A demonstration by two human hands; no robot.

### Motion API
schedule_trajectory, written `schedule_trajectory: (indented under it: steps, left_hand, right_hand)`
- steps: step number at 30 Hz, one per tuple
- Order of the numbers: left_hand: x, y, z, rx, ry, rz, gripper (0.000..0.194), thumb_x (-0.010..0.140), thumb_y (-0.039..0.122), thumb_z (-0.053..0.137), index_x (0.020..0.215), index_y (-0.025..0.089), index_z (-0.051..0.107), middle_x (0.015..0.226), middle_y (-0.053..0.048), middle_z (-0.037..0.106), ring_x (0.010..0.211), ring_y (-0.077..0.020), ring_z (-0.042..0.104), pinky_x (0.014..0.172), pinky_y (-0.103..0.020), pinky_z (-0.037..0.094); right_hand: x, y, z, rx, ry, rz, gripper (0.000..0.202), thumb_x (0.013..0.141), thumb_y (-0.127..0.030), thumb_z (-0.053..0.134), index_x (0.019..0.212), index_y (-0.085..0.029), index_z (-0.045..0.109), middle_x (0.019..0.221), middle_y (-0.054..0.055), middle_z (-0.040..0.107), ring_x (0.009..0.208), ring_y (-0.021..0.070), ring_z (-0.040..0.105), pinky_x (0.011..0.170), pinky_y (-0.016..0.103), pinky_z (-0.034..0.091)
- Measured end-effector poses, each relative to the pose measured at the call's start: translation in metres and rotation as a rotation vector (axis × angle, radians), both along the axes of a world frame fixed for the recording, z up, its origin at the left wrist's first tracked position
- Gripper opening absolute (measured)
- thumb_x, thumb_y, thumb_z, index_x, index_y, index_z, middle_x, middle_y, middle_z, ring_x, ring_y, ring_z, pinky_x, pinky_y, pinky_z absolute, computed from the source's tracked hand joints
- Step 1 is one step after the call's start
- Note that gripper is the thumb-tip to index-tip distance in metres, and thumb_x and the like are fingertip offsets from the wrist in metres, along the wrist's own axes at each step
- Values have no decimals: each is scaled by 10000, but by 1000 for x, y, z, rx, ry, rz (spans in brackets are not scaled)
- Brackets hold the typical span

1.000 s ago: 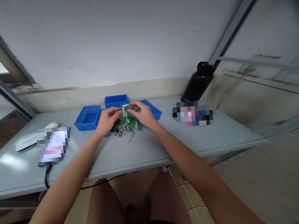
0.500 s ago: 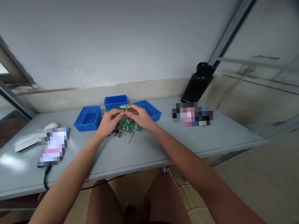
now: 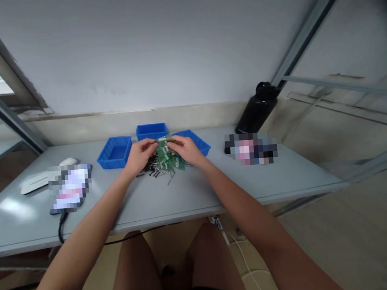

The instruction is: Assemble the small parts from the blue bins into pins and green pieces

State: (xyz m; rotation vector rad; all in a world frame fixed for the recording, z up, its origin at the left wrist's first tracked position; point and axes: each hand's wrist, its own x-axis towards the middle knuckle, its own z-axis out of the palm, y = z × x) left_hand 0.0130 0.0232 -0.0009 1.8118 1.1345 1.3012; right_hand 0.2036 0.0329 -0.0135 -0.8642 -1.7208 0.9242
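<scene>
My left hand (image 3: 142, 156) and my right hand (image 3: 186, 151) pinch the two sides of a small clear green plastic bag (image 3: 163, 143) with pale pieces in it. Beneath and in front of it lies a pile of similar green bags (image 3: 168, 163). Loose metal screws (image 3: 155, 170), some silvery and some dark, are spread at the pile's left and front. Three blue bins surround the pile: one at the left (image 3: 115, 153), one behind (image 3: 151, 130) and one at the right (image 3: 198, 143), partly behind my right hand.
A phone (image 3: 71, 189) with a cable lies on the left of the table (image 3: 144, 206), beside a white mouse (image 3: 69, 162) and a white flat object (image 3: 35, 183). A black bottle (image 3: 256, 110) and a blurred-out item (image 3: 251, 150) are at the right.
My hands have moved apart from each other, and the green bag now shows stretched between them. The view has shifted slightly.
</scene>
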Motion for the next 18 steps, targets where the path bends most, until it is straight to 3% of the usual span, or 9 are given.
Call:
schedule_trajectory:
  steps: [9, 15, 18]
  left_hand:
    - [2, -6, 5, 111, 69, 80, 242, 830, 355, 573, 943, 176, 690, 813, -32, 688, 626, -131, 586, 637, -267, 496]
    - [-5, -3, -2, 260, 458, 14, 256, 870, 315, 513, 1006, 189, 691, 943, -69, 672, 771, -174, 606, 745, -313, 492]
    - [-6, 0, -9, 258, 643, -96, 242, 876, 299, 504, 967, 192, 701, 925, -78, 672, 846, -210, 611, 800, -351, 484]
  right_hand:
    - [8, 4, 3, 130, -106, -112, 231, 800, -394, 604, 855, -198, 715, 799, 20, 681, 767, 170, 609, 721, 301, 485]
    - [41, 22, 3, 249, -143, -569, 186, 800, -355, 603, 865, -201, 687, 803, 54, 679, 774, 207, 609, 805, 376, 484]
    - [46, 28, -1, 202, -213, -579, 196, 789, -340, 631, 896, -183, 681, 823, 69, 685, 787, 211, 620, 837, 402, 483]
